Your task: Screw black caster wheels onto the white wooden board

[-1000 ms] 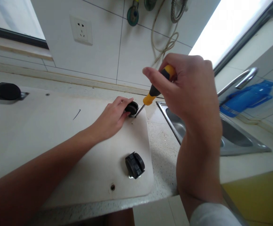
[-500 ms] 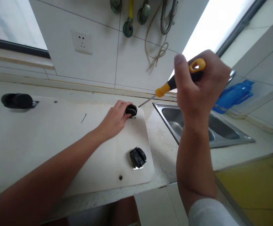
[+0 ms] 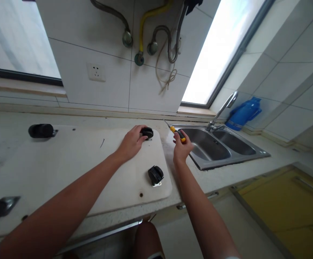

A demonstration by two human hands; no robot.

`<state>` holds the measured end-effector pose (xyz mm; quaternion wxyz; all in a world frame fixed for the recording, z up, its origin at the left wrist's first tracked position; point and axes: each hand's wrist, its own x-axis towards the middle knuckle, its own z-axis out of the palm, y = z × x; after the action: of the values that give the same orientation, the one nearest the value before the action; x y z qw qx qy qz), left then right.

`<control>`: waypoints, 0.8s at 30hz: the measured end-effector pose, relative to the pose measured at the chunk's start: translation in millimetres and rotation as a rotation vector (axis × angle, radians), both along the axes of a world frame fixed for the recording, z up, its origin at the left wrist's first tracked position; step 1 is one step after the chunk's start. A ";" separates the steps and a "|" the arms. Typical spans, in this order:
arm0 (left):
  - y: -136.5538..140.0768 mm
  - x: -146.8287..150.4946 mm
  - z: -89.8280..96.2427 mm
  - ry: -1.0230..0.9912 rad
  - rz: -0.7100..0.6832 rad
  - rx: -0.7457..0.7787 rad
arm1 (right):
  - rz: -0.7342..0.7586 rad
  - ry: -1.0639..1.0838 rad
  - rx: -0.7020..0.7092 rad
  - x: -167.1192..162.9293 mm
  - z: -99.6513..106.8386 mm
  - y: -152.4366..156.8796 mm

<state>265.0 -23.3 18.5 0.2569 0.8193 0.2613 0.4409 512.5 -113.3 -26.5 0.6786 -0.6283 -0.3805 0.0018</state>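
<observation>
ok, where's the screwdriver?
Head view, right of centre: the screwdriver is in the right hand by the left end of the sink, tip clear of the caster in the left hand.

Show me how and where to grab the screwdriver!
Probably grip the screwdriver by its thick yellow-and-black handle, from the near side, where the right hand is: that end lies nearer, while the thin shaft points toward the wall.

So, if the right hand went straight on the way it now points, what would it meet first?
Probably the wall behind the counter, screwdriver leading; how high the right hand is above the counter is hard to judge.
</observation>
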 end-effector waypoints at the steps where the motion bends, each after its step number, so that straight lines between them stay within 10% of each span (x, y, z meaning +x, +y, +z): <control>1: -1.0 0.4 1.7 0.023 0.002 0.012 | 0.003 0.022 0.002 -3.8 -0.5 -3.7; 12: -42.9 -46.1 62.9 0.201 0.217 0.156 | -0.043 0.356 0.081 -55.0 -2.3 -76.8; 18: -30.2 -220.3 113.2 0.279 0.693 -0.026 | -0.075 0.503 0.110 -46.3 -11.1 -54.6; 24: -20.2 -376.5 69.8 0.464 1.099 -0.375 | -0.031 0.466 0.065 -42.3 -20.1 -49.8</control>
<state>-111.5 -43.5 88.3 0.0685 0.5804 0.7666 0.2660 470.2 -163.1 -46.6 0.7679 -0.5945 -0.2035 0.1241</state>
